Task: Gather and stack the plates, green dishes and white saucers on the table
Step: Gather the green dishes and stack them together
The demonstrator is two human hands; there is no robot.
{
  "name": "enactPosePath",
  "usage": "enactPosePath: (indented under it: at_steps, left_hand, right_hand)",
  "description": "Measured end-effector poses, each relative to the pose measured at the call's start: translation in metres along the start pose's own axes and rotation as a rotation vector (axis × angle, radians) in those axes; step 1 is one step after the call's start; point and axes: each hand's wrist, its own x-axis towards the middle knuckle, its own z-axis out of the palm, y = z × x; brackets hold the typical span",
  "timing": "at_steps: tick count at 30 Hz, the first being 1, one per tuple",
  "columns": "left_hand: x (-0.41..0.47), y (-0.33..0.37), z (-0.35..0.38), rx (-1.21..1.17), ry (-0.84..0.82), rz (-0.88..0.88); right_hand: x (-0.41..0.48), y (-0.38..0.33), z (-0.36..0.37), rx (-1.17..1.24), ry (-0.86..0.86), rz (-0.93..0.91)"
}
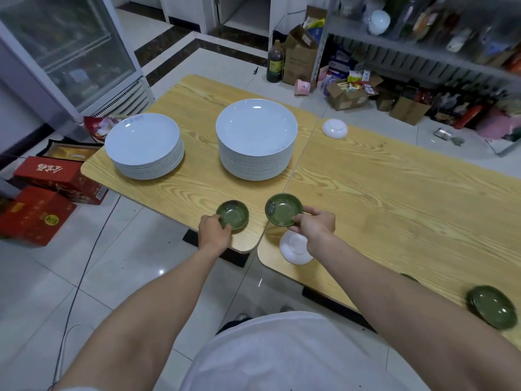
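Left hand (214, 227): low in the middle of the frame. Its fingers are closed on the near rim of a green dish (233, 214). That dish seems to sit on the surface (394, 193), close to the near edge.
Right hand (315, 222): just right of the left one. Its fingers pinch the rim of a second green dish (284, 209). This dish is tilted and looks lifted off the surface.
White saucer (294, 248): lies upside down under the right wrist, at the near edge.
Far saucer (335, 128): also upside down, right of the plates, well apart from the hands.
Plates: two tall piles in the upper middle of the frame. The left pile (143, 146) is lower, the right pile (256, 136) is higher. They look done.
Other green dishes (492, 306): a small pile at the lower right of the frame, near the edge.
Step now: I think the green dishes are being gathered, one in each hand.
Next move: it likely calls for setting one dish inside the other. The lifted dish should come level and right over the other one, then go down softly so the rims fit.
Still to do: join these two with the lower right pile, then stack the two saucers.
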Motion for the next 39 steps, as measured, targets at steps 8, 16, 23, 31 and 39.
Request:
enactPosePath:
  at_steps: [8, 16, 23, 31, 39]
  left_hand:
    - [0.007, 0.002, 0.011, -0.248, 0.075, -0.172]
    - [0.01, 0.007, 0.015, -0.612, 0.11, -0.313]
    - [-0.005, 0.031, 0.008, -0.651, 0.051, -0.159]
    - [-0.033, 0.067, 0.002, -0.706, -0.106, -0.047]
    - [-0.081, 0.094, 0.017, -0.689, -0.263, 0.024]
  right_hand:
    - [0.007, -0.003, -0.001, 0.013, 0.0, -0.003]
    - [0.006, -0.009, -0.001, 0.065, 0.011, 0.006]
    - [-0.006, -0.022, -0.003, 0.212, -0.014, -0.008]
    - [-0.035, -0.027, -0.032, 0.362, 0.041, -0.05]
    - [-0.068, -0.013, -0.09, 0.495, 0.156, -0.1]
